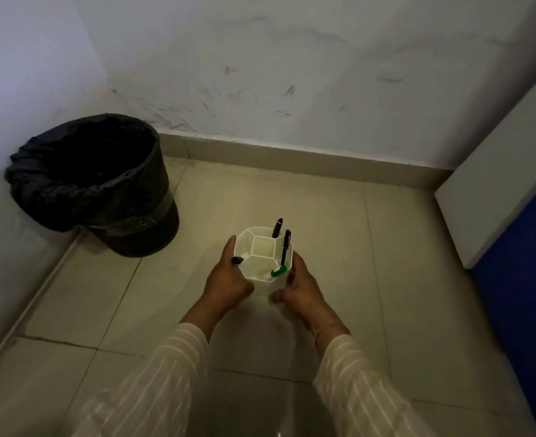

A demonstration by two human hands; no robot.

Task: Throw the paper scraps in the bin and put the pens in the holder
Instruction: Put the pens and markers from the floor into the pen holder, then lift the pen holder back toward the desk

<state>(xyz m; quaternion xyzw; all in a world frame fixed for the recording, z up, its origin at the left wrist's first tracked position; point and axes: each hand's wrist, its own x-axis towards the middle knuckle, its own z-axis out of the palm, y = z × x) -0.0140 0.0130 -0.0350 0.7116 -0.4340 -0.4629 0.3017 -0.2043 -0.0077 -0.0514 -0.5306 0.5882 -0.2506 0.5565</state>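
A white pen holder (pixel 262 247) with honeycomb compartments is held between both hands above the tiled floor. My left hand (pixel 227 283) grips its left side and my right hand (pixel 300 287) its right side. Two black pens (pixel 277 228) stand upright in its far compartments. A green-capped pen (pixel 278 272) sits at the near right rim, and a dark pen tip (pixel 236 260) shows at the left rim beside my left thumb. White paper scraps (pixel 265 275) seem to lie inside the near compartment. The bin (pixel 102 190), lined with a black bag, stands in the left corner.
A white wall with a beige skirting (pixel 292 159) runs across the back. A white cabinet side (pixel 497 184) and a blue panel (pixel 525 279) stand at the right. Beige floor tiles (pixel 292 200) lie between the bin and the cabinet.
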